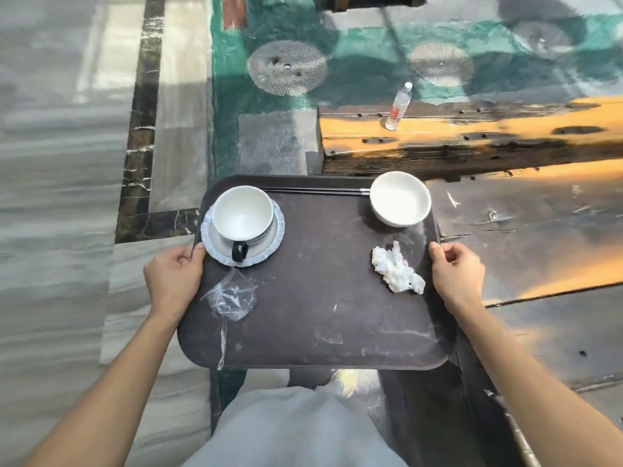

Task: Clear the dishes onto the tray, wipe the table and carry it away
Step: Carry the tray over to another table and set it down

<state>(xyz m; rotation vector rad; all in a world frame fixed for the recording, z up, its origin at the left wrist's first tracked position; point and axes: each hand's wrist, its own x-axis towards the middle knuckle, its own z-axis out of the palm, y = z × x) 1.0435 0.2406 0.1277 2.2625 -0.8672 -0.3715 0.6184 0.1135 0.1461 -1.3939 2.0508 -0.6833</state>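
A dark brown tray (320, 318) is held in the air in front of me. My left hand (173, 276) grips its left rim and my right hand (456, 273) grips its right rim. On the tray's far left a white cup with a dark handle (242, 214) stands on a white saucer (269, 246). At the far right sits a white bowl (400, 198), and black chopsticks (310, 191) lie along the far rim. A crumpled white tissue (397, 269) lies near my right hand. A clear plastic wrapper (231, 296) lies near my left hand.
A dark wooden table (539, 230) with orange sunlit patches stretches to the right, the tray's right edge over it. A clear water bottle (397, 107) stands on its far plank. Grey marble floor lies to the left, green patterned flooring ahead.
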